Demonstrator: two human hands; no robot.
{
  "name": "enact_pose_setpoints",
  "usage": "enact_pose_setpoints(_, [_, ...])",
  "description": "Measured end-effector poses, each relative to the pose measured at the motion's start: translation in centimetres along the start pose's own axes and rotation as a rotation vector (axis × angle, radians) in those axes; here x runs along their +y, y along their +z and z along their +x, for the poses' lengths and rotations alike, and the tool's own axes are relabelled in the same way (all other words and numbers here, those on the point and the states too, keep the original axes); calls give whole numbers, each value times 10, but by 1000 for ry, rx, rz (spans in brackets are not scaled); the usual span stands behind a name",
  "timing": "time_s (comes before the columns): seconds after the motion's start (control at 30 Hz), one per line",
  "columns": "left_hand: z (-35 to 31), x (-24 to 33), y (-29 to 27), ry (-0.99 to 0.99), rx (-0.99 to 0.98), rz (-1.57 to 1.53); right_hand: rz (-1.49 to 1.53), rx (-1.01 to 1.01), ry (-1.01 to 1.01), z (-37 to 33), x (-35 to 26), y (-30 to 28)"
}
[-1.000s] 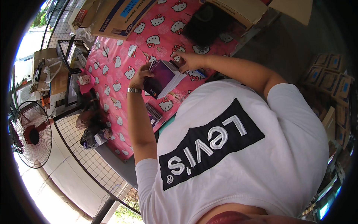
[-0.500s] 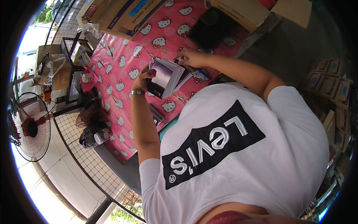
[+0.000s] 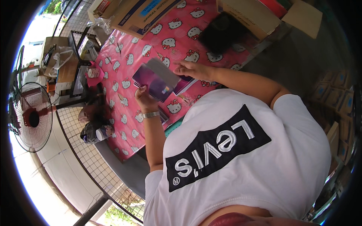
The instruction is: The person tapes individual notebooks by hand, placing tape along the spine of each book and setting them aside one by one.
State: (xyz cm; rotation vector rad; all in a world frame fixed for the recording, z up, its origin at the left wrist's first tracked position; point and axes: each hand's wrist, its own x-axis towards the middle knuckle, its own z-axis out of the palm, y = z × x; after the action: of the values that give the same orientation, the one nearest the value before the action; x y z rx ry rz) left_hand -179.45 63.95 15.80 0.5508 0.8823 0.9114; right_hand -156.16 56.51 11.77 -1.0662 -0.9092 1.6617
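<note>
1. A purple notebook (image 3: 156,81) with a grey inner page showing is held up just above the table (image 3: 124,94), tilted, near the middle of the pink patterned cloth (image 3: 130,124).
2. The left hand (image 3: 145,98) is closed round the notebook's lower edge, thumb on the cover, fingers curled behind it; a metal bracelet (image 3: 151,114) sits on that wrist.
3. The right hand (image 3: 192,69) lies at the notebook's upper right corner, fingers half bent and touching the raised grey page; whether it pinches the page or only rests on it cannot be told.
4. A second spiral notebook (image 3: 184,86) with a purple cover lies flat on the cloth just under the right hand, partly covered by the held one.
5. Another thin booklet (image 3: 163,116) lies on the cloth beside the left wrist, only its edge showing.
6. A dark bag (image 3: 220,35) sits on the far side of the table, beyond the right hand.
7. Cardboard boxes stand along the far edge: one with a blue label (image 3: 145,13) toward the left, one brown open box (image 3: 256,15) toward the right.
8. At the table's left end are a small pink cup (image 3: 93,72) and a black wire rack (image 3: 81,49).
9. A wire mesh fence (image 3: 86,150) runs beside the table, with a can (image 3: 102,132) resting against it.
10. A red standing fan (image 3: 32,116) stands well apart on the left.
11. The person wears a white shirt (image 3: 245,158) with a black panel on it.
</note>
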Motion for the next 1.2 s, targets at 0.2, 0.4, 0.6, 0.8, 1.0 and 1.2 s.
enact_pose_setpoints(0.2, [-27, -73, 6, 145, 260, -168, -148, 6, 129, 13, -28, -5])
enact_pose_setpoints(0.4, [-51, -73, 37, 1101, 180, 1627, -350, -152, 368, 55, -34, -40])
enact_pose_setpoints(0.6, [-27, -47, 47, 889, -362, 1907, -660, -99, 217, 57, -43, -62])
enact_pose_setpoints(0.8, [-28, -47, 53, 893, -439, 1980, -1374, 668, -7, 49, 15, -172])
enact_pose_setpoints(1.0, [-32, -48, 52, 937, -504, 1957, -1744, 682, -34, 37, 81, -192])
enact_pose_setpoints(1.2, [-22, -46, 53, 987, -485, 1967, -1322, 786, 22, 48, 74, -193])
